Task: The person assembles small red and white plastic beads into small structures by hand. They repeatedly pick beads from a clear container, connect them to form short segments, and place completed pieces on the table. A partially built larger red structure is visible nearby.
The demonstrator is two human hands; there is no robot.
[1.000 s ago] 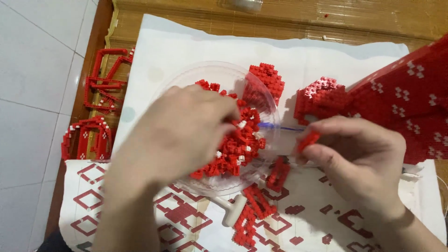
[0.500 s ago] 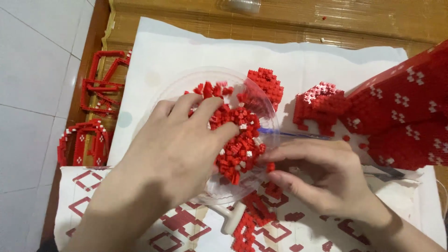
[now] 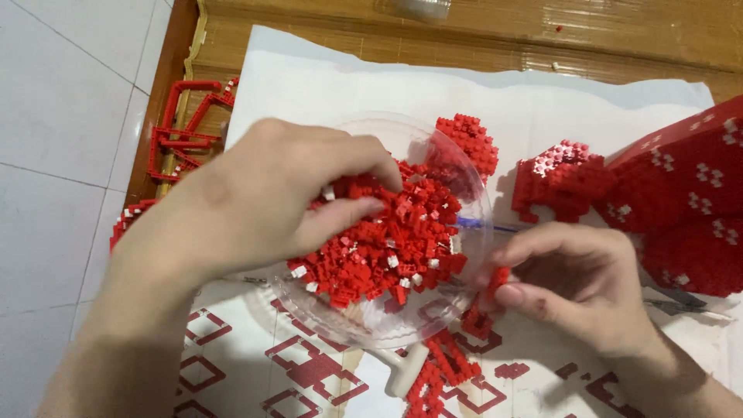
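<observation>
A clear plastic dish (image 3: 464,186) holds a heap of small red and white bricks (image 3: 387,248). My left hand (image 3: 263,193) lies over the heap's left side, thumb and fingers pinching among the bricks; whether it holds one is hidden. My right hand (image 3: 573,279) rests at the dish's right rim, fingers curled around a small red brick piece (image 3: 499,277). A large red brick model with white dots (image 3: 681,201) stands at the right, touching a smaller red brick cluster (image 3: 557,182).
A white sheet (image 3: 371,85) and red-patterned paper (image 3: 309,371) cover the wooden board (image 3: 542,35). Red frame-shaped brick pieces (image 3: 182,124) lie at the left edge beside the tiled floor (image 3: 62,155). More built red strips (image 3: 441,368) and a white tool (image 3: 406,375) lie below the dish.
My left hand has slid left and down across the heap, uncovering more bricks. My right hand has drawn nearer the dish rim with the red piece.
</observation>
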